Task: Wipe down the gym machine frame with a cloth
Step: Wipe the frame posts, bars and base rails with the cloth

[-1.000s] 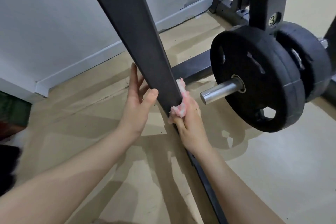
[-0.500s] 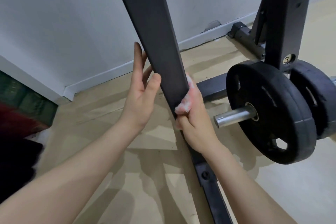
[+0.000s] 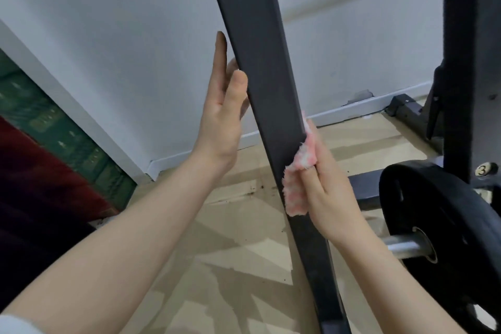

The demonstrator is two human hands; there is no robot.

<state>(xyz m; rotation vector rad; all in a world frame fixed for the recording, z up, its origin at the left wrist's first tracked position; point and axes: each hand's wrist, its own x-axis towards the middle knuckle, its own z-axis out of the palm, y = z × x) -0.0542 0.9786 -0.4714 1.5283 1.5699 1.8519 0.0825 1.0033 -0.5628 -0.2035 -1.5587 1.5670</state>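
Note:
A dark grey slanted frame post (image 3: 260, 62) of the gym machine runs from top centre down to the floor. My right hand (image 3: 328, 192) holds a pink and white cloth (image 3: 299, 171) against the post's right edge, fingers curled round the cloth. My left hand (image 3: 225, 108) rests on the post's left side with fingers straight and the thumb on the front face. Part of the cloth is hidden behind the post.
Black weight plates (image 3: 439, 238) sit on a steel peg (image 3: 404, 248) at lower right. A second upright (image 3: 471, 62) with a "3" label stands at right. A white wall, baseboard and tan floor lie behind. Green and red objects (image 3: 40, 130) are at far left.
Both hands have slid up the post, the right hand carrying the cloth along its right edge. The view has tilted upward, and the plates sit lower in the frame.

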